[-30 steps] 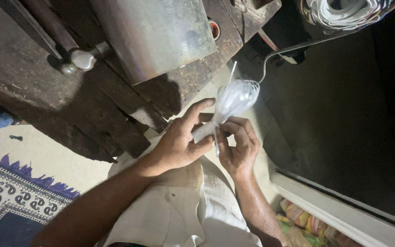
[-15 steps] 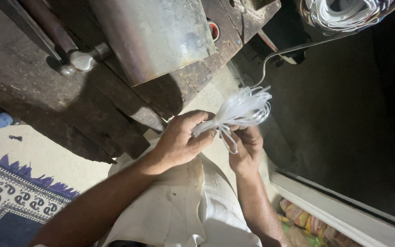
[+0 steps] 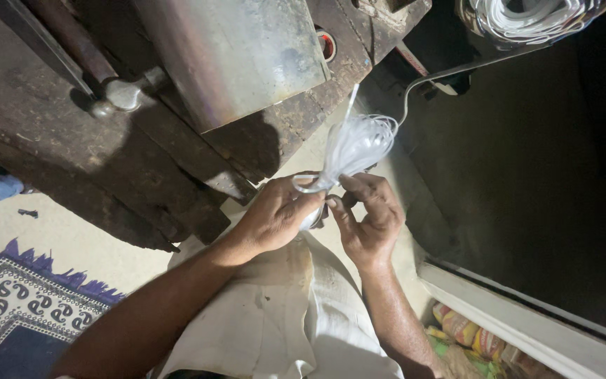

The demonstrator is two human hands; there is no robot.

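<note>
A small bundle of white plastic cord loops sticks up between my two hands. My left hand is closed around the bundle's lower end. My right hand pinches a strand wrapped around the bundle's neck, thumb and fingers against it. A single white cord runs from the bundle up to a large white coil at the top right. My lap in white cloth lies below the hands.
A heavy dark wooden and metal machine body with a grey sheet-metal plate fills the upper left. A patterned blue rug lies bottom left. A white frame edge and coloured packets sit bottom right.
The cord bundle has swung from pointing right to standing more upright. My right hand has moved up to the bundle's neck and now pinches the wrapping strand.
</note>
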